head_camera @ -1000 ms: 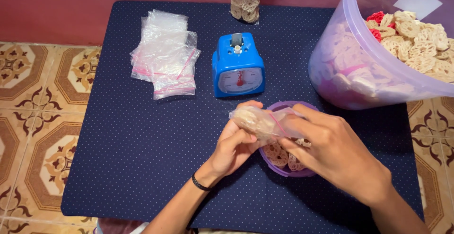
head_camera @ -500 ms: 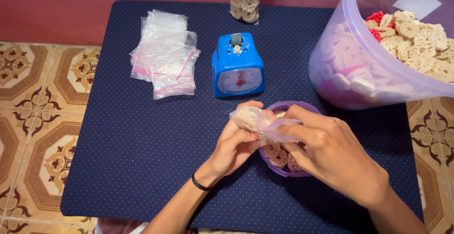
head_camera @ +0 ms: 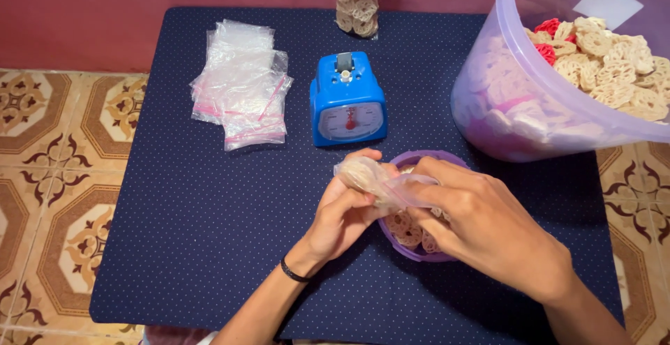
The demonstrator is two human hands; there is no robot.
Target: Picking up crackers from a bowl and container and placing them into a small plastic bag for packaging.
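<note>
A small clear bag [head_camera: 373, 181] of pale lattice crackers sits between both hands, just above a purple bowl [head_camera: 419, 253] holding more of the same crackers. The step in hand looks like sealing the filled bag; the next move would call for pinching the strip flat from end to end without crushing the crackers. The left hand [head_camera: 342, 216] has its fingers closed around the bag's full end. The right hand [head_camera: 481, 226] has its fingers pinched shut on the bag's mouth. Behind the bowl on the dark blue tabletop [head_camera: 195, 233] stands a blue scale [head_camera: 347, 101], with empty bags [head_camera: 241, 83] to the left and a big tub [head_camera: 558, 73] of crackers to the right.
</note>
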